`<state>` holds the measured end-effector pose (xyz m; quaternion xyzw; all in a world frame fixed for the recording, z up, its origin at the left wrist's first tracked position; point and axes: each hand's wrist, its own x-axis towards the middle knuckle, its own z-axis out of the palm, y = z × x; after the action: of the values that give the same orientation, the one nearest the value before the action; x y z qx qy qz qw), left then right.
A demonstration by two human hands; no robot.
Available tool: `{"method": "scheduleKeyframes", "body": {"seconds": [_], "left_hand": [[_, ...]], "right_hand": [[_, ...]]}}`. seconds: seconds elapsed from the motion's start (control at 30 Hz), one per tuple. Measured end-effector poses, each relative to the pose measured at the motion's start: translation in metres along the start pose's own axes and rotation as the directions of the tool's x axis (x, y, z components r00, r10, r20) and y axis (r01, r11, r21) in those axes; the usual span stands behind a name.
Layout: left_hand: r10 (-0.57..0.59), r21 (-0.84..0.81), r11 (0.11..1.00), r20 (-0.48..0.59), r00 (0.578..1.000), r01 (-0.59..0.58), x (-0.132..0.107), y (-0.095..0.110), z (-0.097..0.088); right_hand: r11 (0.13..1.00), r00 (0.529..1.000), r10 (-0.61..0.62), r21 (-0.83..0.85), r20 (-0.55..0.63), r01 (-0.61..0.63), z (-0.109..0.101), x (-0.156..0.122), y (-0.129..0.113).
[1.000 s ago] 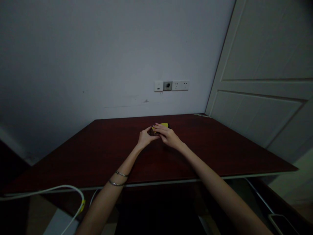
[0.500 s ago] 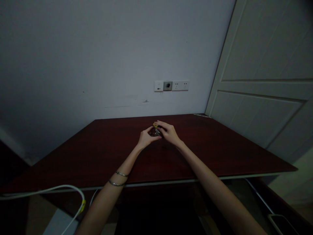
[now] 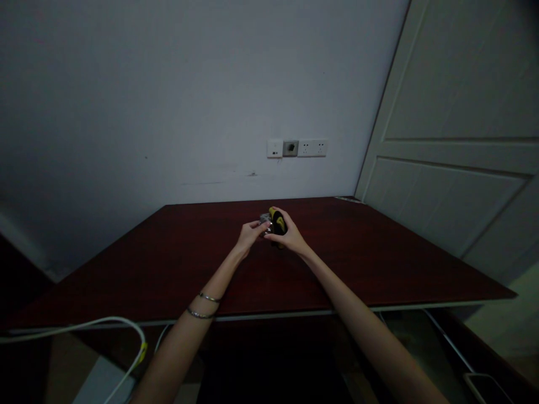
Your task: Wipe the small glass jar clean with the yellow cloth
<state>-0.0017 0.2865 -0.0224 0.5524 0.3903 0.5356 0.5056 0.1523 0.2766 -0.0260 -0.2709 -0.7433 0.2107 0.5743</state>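
A small black-and-yellow object with a shiny silver side, which looks like a tape measure, is held between both hands over the middle of the table. My right hand grips its yellow-and-black right side, fingers on top and thumb below. On its left, my left hand pinches the silver part, the thumb lying across it. Fingers cover part of the object, and the dim light blurs the silver detail.
The dark red table runs back to a pale wall with sockets. A white door stands at the right. A white cable loops over the table's front left edge; a phone-like object lies low at the right.
The tape measure has turned, so its black-and-yellow side now shows toward the right. My right hand has shifted its grip round that side; my left thumb has moved onto the silver part.
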Motion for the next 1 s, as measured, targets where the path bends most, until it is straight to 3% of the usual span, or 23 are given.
{"method": "scheduleKeyframes", "body": {"seconds": [0.23, 0.4, 0.47, 0.6, 0.67, 0.83, 1.0], "left_hand": [[-0.063, 0.006, 0.998, 0.038, 0.997, 0.063, 0.002, -0.006, 0.0], [-0.121, 0.051, 0.992, 0.19, 0.974, 0.114, 0.006, -0.007, -0.009], [-0.094, 0.093, 0.993, 0.218, 0.971, 0.075, 0.009, -0.008, -0.014], [0.07, 0.113, 0.99, 0.136, 0.988, -0.086, 0.017, -0.015, -0.018], [0.119, 0.141, 0.98, 0.161, 0.98, -0.142, 0.019, -0.021, -0.017], [0.171, 0.192, 0.957, 0.231, 0.958, -0.217, 0.018, -0.03, -0.013], [0.229, 0.245, 0.923, 0.268, 0.936, -0.296, 0.012, -0.019, -0.01]], "right_hand": [[0.999, 1.0, 0.0, -0.038, -0.021, -0.001, 0.006, -0.004, 0.009], [0.993, 0.988, 0.115, 0.03, -0.098, -0.113, 0.008, -0.004, 0.011], [0.978, 0.972, 0.194, 0.101, -0.134, -0.181, 0.008, -0.003, 0.013], [0.912, 0.911, 0.374, 0.248, -0.174, -0.327, 0.008, 0.002, 0.019], [0.881, 0.887, 0.432, 0.287, -0.165, -0.376, 0.009, 0.003, 0.021], [0.857, 0.877, 0.467, 0.3, -0.111, -0.418, 0.011, 0.002, 0.018], [0.872, 0.888, 0.453, 0.246, -0.081, -0.422, 0.013, 0.001, 0.014]]}}
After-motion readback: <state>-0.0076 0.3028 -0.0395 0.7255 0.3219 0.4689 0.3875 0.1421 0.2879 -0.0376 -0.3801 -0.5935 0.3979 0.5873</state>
